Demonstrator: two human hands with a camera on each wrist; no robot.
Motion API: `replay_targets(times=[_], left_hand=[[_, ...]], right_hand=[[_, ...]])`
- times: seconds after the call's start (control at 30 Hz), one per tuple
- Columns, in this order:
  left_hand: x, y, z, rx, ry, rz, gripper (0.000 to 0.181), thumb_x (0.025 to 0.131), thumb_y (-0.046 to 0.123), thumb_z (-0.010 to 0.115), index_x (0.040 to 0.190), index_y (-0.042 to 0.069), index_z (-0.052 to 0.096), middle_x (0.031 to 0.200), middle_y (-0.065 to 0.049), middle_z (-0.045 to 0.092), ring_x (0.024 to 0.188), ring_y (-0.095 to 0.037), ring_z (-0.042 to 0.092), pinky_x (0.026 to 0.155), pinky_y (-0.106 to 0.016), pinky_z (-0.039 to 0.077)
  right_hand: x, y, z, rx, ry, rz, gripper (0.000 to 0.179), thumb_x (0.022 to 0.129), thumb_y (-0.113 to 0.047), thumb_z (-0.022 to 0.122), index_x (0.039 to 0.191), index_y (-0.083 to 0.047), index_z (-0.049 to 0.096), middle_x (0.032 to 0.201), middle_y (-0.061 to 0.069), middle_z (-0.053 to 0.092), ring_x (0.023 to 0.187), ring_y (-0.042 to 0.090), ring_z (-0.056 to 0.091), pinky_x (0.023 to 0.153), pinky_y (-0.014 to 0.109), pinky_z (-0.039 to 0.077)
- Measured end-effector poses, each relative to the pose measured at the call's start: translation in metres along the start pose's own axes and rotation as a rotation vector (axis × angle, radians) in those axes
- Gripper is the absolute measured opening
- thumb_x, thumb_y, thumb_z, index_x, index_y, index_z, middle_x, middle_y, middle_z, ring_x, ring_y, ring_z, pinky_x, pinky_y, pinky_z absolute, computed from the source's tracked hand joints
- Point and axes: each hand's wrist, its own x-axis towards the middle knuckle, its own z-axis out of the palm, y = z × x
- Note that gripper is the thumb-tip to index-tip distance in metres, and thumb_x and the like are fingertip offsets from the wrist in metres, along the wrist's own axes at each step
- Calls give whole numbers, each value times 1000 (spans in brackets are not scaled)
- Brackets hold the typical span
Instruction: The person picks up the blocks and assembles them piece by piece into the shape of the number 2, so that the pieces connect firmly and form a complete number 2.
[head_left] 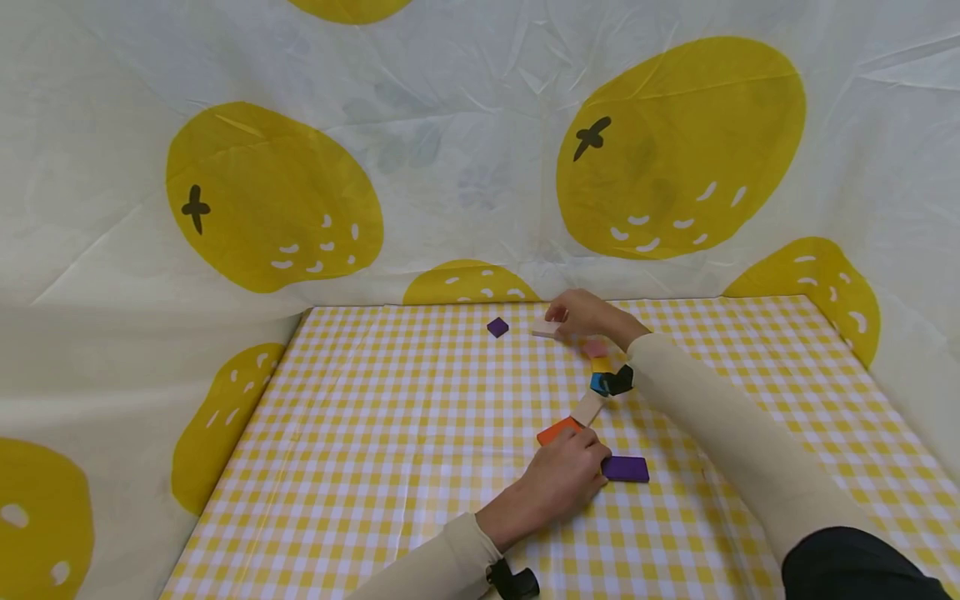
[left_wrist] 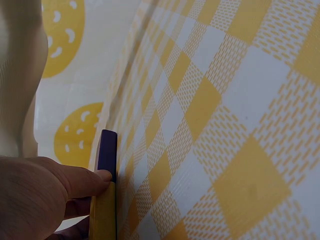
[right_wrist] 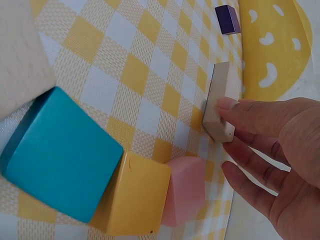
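Observation:
At the far edge of the table, my right hand [head_left: 588, 317] pinches a plain wooden block [right_wrist: 217, 102] between thumb and fingers. Nearer, my left hand [head_left: 562, 483] has its thumb and fingers about a yellow block [left_wrist: 102, 210], which the head view hides. Its thumb tip lies where that block meets a long purple block [head_left: 626, 469]. An orange block [head_left: 557, 431] shows just beyond the left hand. From there a bent row leads away: a plain wooden block [head_left: 587, 408], a teal block [right_wrist: 62, 155], a yellow block [right_wrist: 142, 192] and a pink block [right_wrist: 186, 190].
A small purple block [head_left: 498, 327] sits apart, left of the right hand. The table has a yellow checked cloth [head_left: 375, 450]. Behind its far edge hangs a white sheet [head_left: 465, 167] with yellow fruit shapes. A black wrist camera [head_left: 618, 381] overhangs the row near the teal block.

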Motion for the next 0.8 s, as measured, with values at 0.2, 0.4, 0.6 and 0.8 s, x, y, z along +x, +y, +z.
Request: replay_targets(times=[0.2,0.4,0.6,0.8], left_hand=[[0,0,0,0,9,2,22,93,36,74,110,22,74,108,7,64,92,-9,58,82,-17,46],[0,0,0,-10,-9,1,21,94,36,73,110,22,73,107,7,64,93,-9,57,82,-18,46],[0,0,-1,-18,-33,-9,22,94,36,73,111,22,73,107,7,63,92,-8,57,81,-17,46],[1,1,-3,-17,-37,-12,22,94,36,73,111,22,73,107,7,63,92,-8,57,82,-17,45]], right_hand=[[-7,3,-3,5,-13,44,30,84,-8,80,112,2,72,108,17,73,103,33,65,95,48,51],[-15,6,-5,36,-35,86,29,87,-7,77,114,0,71,108,15,72,102,31,65,94,48,52],[-23,6,-7,49,-32,79,30,86,-5,77,114,1,71,103,14,73,96,29,65,90,47,52],[-27,8,-7,42,-27,103,31,85,-7,78,114,0,71,102,13,72,92,27,65,87,45,53]])
